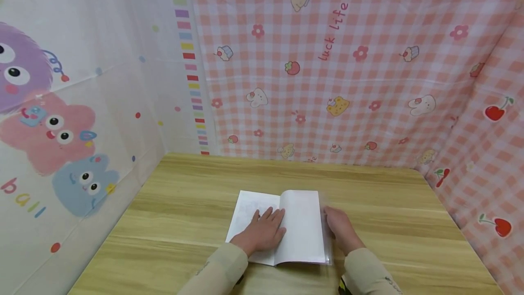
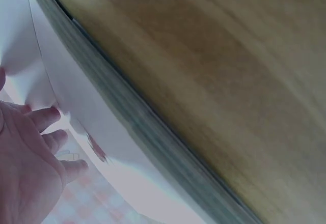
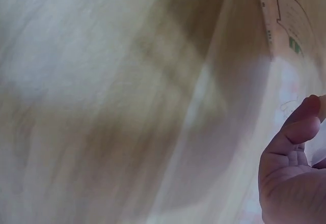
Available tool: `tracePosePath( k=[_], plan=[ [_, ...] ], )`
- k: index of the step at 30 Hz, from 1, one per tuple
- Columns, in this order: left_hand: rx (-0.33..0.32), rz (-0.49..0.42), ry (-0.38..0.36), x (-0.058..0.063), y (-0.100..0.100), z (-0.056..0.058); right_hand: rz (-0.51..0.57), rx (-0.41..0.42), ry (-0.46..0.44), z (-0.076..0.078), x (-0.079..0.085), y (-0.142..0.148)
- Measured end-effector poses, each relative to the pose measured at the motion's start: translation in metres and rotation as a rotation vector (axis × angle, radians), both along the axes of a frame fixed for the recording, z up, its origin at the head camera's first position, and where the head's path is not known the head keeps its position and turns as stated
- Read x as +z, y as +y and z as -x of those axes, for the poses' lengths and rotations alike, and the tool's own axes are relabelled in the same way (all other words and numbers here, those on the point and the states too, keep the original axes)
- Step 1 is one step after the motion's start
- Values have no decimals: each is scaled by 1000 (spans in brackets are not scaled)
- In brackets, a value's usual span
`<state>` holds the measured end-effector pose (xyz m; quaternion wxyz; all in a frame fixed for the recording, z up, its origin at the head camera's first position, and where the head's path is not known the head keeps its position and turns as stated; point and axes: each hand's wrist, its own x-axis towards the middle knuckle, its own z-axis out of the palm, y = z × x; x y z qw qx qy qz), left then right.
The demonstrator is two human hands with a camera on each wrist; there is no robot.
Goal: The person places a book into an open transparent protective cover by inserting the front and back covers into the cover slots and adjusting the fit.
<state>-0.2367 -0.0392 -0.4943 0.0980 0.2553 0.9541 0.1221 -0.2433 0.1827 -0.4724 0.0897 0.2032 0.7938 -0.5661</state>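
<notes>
An open book (image 1: 302,226) with white pages lies on the table, its left page faintly printed and its right page blank. My left hand (image 1: 263,231) rests on the left page near the fold, fingers spread. In the left wrist view the fingertips touch the paper beside the thick page block (image 2: 122,112). At the book's right edge, my right hand (image 1: 341,226) has its fingers curled and pinches the clear-edged cover, which looks blurred. A printed part of the cover (image 3: 293,23) shows above the right hand's thumb and finger in the right wrist view.
The wood-grain table (image 1: 180,204) extends around the book. A pink checked cloth (image 1: 327,81) hangs behind it, with more checked cloth on the right. On the left is a white cloth (image 1: 123,104) with cartoon figures.
</notes>
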Motion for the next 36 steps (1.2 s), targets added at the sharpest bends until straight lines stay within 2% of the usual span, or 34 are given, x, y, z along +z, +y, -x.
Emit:
tracePosePath(
  k=[8,15,24,29,32,36],
  plan=[
    [2,-11,2,-2,0,2,59,45,22,-1,9,-8],
    [-10,-78,13,2,-1,3,122,91,53,-4,15,-14],
    [-100,-196,166,9,-2,4,185,136,134,-5,23,-26],
    [-104,-262,206,16,-1,6,252,160,164,-3,27,-35],
    [-89,-328,193,23,0,6,302,182,181,-2,29,-40],
    [-31,-466,92,33,2,7,352,220,195,-2,31,-46]
  ],
)
